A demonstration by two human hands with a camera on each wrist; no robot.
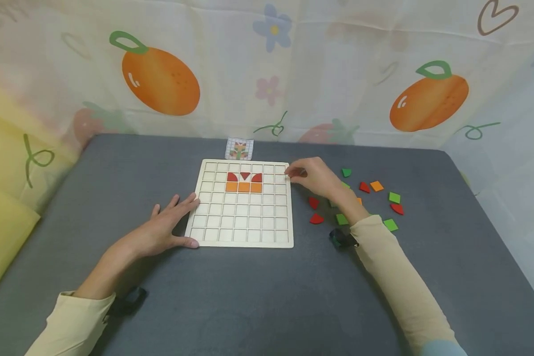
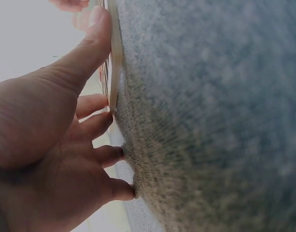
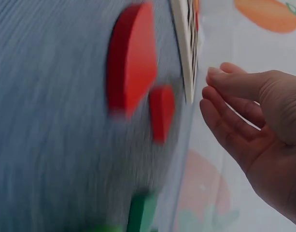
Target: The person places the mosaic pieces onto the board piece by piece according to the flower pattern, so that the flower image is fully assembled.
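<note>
A pale square grid board point(image 1: 247, 244) lies on the dark table. Near its top sit a row of orange squares point(image 1: 244, 187), two red curved pieces point(image 1: 256, 177) and a red triangle point(image 1: 245, 175). My left hand point(image 1: 160, 230) is spread at the board's left side, thumb at the lower left corner and fingertips along the edge. Over the upper right edge hovers my right hand point(image 1: 316, 175), thumb and index fingertips together and the other fingers bent. No piece shows at those fingertips in the right wrist view; I cannot tell whether a small one is hidden there.
Right of the board lie loose red pieces point(image 1: 316, 218), green pieces point(image 1: 394, 198) and an orange piece point(image 1: 376, 186), some partly behind the right forearm. A small pattern card point(image 1: 239, 149) touches the board's far side. A fruit-print cloth point(image 1: 231, 74) hangs behind the table.
</note>
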